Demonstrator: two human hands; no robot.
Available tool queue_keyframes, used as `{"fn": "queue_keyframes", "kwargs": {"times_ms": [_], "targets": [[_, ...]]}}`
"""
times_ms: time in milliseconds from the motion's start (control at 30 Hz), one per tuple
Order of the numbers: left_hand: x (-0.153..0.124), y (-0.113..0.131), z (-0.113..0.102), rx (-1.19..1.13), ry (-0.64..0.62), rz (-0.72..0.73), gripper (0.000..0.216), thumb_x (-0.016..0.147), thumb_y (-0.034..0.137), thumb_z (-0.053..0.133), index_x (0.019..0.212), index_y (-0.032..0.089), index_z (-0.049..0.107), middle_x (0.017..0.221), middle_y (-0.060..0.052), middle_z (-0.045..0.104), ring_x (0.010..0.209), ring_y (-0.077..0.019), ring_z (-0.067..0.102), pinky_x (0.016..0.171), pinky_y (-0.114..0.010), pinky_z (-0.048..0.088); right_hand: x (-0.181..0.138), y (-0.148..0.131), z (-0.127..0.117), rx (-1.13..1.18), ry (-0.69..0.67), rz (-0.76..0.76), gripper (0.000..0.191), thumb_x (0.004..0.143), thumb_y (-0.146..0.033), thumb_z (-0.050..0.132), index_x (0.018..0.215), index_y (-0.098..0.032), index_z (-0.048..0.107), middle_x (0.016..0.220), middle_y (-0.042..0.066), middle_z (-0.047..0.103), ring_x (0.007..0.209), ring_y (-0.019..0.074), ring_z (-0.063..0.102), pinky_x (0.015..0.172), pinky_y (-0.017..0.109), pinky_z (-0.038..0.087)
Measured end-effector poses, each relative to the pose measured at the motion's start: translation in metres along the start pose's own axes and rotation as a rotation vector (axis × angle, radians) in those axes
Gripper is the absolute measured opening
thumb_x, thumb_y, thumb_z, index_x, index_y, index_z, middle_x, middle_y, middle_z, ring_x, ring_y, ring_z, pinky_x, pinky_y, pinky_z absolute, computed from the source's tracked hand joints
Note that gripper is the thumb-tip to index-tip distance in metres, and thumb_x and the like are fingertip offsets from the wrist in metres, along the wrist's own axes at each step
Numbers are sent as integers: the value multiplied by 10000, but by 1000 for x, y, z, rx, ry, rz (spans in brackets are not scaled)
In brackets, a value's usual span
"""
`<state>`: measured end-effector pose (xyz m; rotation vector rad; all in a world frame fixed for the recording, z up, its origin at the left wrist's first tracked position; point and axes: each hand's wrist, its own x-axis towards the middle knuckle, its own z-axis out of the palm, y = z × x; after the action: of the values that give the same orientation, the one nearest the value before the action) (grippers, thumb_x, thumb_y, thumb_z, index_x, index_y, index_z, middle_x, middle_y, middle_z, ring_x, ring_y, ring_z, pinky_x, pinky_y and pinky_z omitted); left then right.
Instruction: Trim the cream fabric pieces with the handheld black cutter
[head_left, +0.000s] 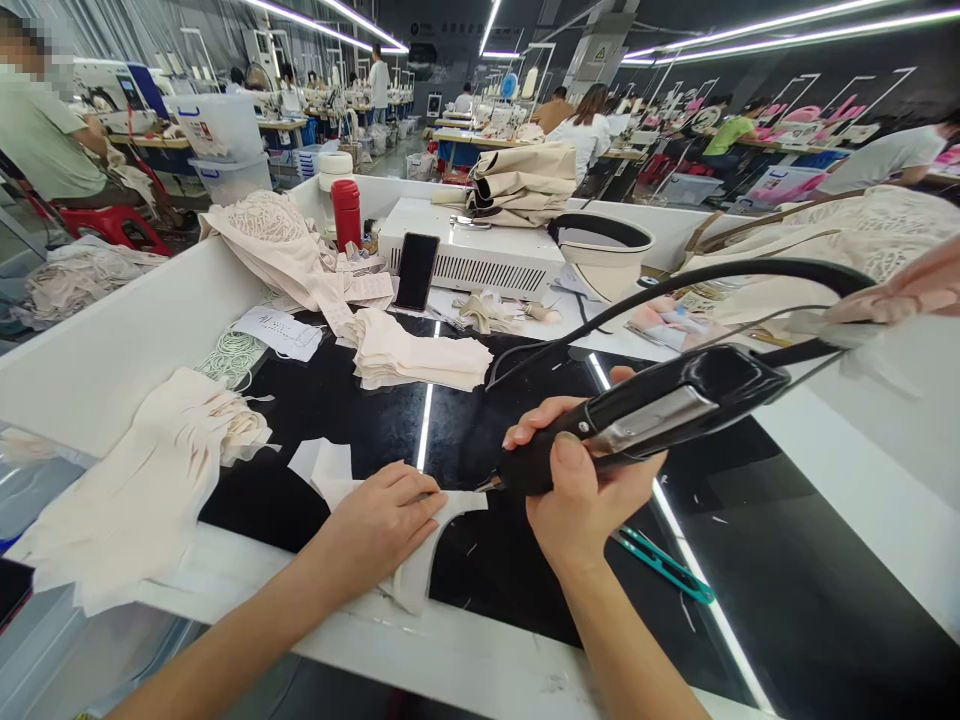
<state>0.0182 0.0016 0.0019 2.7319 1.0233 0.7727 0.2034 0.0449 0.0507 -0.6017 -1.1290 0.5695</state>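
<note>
My right hand (581, 490) is wrapped round a black corded handheld tool (652, 410) with a metal lever along its side. The tool's thin metal tip points left and reaches the right end of a cream fabric piece (416, 575), close to its edge. Lying flat, my left hand (386, 525) presses that piece onto the black glossy tabletop (367, 420). Its fingers are stretched out and grip nothing. Part of the fabric is hidden under the palm. A folded white flap (322, 462) shows beyond the left hand.
Cream fabric pieces (150, 470) hang over the front left edge. Another fabric stack (420, 350) lies farther back, near a phone (417, 270) and a vented white box (480, 250). Teal snips (664, 565) lie right of my right wrist. A thick cable (675, 280) arches overhead.
</note>
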Motion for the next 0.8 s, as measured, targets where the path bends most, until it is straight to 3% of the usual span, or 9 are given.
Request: {"fn": "queue_keyframes", "kwargs": {"times_ms": [800], "targets": [[-3, -2, 2, -30, -6, -14, 232, 1060, 153, 491, 1214, 99, 656, 1123, -98, 674, 1047, -231, 631, 1011, -419, 574, -1, -8, 1, 31, -1, 61, 393, 878, -254, 745, 1228, -307, 574, 814, -53, 682, 591, 123, 628, 561, 291, 573]]}}
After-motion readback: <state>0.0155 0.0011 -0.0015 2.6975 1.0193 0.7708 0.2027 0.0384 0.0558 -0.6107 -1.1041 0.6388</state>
